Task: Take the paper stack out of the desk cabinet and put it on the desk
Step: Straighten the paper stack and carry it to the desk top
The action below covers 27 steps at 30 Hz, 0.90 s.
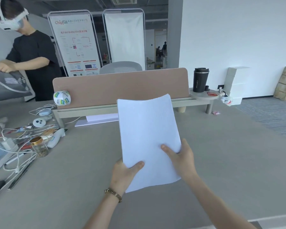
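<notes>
From the head camera, I am holding the paper stack (147, 138) above the grey desk (221, 154), out of the cabinet and not yet set down. My left hand (124, 176) is pinching its near left corner, thumb on top, and my right hand (180, 156) is clamping the right edge the same way. The far end is bowing upward. I am judging it best to lower the near edge first onto the bare surface, clear of the cables (15, 156) and glass jar (40, 147) at left, then loosen both grips together so the sheets stay squared.
</notes>
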Tool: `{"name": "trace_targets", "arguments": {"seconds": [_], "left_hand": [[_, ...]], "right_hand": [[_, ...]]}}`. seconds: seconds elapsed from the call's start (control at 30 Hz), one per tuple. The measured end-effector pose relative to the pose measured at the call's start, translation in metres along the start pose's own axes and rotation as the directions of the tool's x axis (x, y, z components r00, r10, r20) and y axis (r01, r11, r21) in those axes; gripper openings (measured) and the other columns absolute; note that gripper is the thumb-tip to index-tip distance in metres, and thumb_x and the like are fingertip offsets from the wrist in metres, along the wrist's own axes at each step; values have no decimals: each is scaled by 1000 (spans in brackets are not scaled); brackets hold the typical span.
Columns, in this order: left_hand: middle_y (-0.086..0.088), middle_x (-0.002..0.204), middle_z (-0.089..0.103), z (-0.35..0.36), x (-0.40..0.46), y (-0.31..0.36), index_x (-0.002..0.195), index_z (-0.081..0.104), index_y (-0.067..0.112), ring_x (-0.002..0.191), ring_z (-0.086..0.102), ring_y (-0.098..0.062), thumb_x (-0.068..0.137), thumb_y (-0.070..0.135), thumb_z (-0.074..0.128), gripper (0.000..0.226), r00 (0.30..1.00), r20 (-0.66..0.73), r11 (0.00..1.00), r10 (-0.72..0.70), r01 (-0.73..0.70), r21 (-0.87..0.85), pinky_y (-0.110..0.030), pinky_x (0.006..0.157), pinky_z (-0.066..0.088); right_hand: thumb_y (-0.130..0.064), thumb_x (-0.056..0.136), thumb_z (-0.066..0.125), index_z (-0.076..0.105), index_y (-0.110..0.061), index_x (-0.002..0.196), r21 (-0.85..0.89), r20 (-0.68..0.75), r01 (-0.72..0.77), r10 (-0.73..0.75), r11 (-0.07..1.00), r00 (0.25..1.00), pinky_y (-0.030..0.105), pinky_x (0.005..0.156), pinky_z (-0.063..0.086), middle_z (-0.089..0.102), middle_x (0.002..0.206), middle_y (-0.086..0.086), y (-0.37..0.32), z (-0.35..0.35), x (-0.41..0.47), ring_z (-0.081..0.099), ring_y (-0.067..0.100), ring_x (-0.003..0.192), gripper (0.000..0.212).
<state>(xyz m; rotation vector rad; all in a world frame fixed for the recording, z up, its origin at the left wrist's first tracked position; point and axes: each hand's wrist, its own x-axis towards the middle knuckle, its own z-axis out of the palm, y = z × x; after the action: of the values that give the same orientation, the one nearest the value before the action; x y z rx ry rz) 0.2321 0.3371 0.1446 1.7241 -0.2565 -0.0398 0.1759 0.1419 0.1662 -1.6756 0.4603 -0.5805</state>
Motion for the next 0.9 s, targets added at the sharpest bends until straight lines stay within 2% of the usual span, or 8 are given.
{"name": "trace_targets", "arguments": {"seconds": [0.13,0.23,0.33,0.47,0.57,0.73,0.83,0.9], "left_hand": [[19,90,78,42,4,17,95,72,26,82,72,2,75,10,82,28,998,60,998,26,-22,-67,-13,64,55],[21,85,78,72,6,25,95,71,26,80,72,5,77,6,81,28,995,97,993,36,-24,-114,-8,61,53],[20,89,78,101,10,36,98,72,26,84,72,3,77,8,81,29,989,145,990,36,-16,-137,-11,64,54],[22,90,78,142,12,46,100,71,27,85,72,3,79,10,80,28,973,228,990,35,-3,-140,-11,64,54],[16,96,78,171,14,52,103,72,26,91,73,-2,77,13,82,30,966,257,992,27,5,-123,-20,74,54],[12,100,76,218,24,56,106,63,25,91,72,-4,68,23,88,45,979,205,995,-6,26,-94,-31,81,57],[12,100,75,245,27,59,104,60,23,85,70,4,70,22,87,43,979,203,997,1,15,-81,-27,79,55],[12,100,74,262,30,62,106,60,20,83,70,5,72,22,85,42,981,194,997,6,9,-73,-23,74,53]], "right_hand": [[-42,79,79,58,-24,106,-49,-16,11,-12,999,1000,26,67,52,70,98,-15,-4,-47,18,70,7,88,38],[-49,82,70,63,-35,110,-82,71,-3,9,997,997,37,82,59,74,105,-15,2,-91,30,73,12,97,33],[-49,84,68,60,-38,115,-143,106,-12,27,990,994,39,90,58,72,110,-18,8,-128,34,71,9,102,34],[-45,84,72,55,-30,122,-207,31,-7,14,978,999,42,91,56,68,115,-18,18,-164,39,67,11,106,44],[-44,81,75,56,-30,124,-214,-20,-9,5,977,1000,43,92,56,69,116,-16,26,-190,47,68,12,107,49],[-34,82,79,57,-26,124,-231,-100,-6,-17,973,995,32,85,56,68,110,-18,29,-226,63,67,9,102,48],[-33,80,81,57,-28,123,-263,-112,1,-31,965,993,19,75,50,66,105,-23,32,-246,78,66,0,97,49],[-36,78,82,58,-28,124,-282,-122,-6,-30,960,992,22,77,51,67,105,-21,36,-259,89,66,3,96,52]]}}
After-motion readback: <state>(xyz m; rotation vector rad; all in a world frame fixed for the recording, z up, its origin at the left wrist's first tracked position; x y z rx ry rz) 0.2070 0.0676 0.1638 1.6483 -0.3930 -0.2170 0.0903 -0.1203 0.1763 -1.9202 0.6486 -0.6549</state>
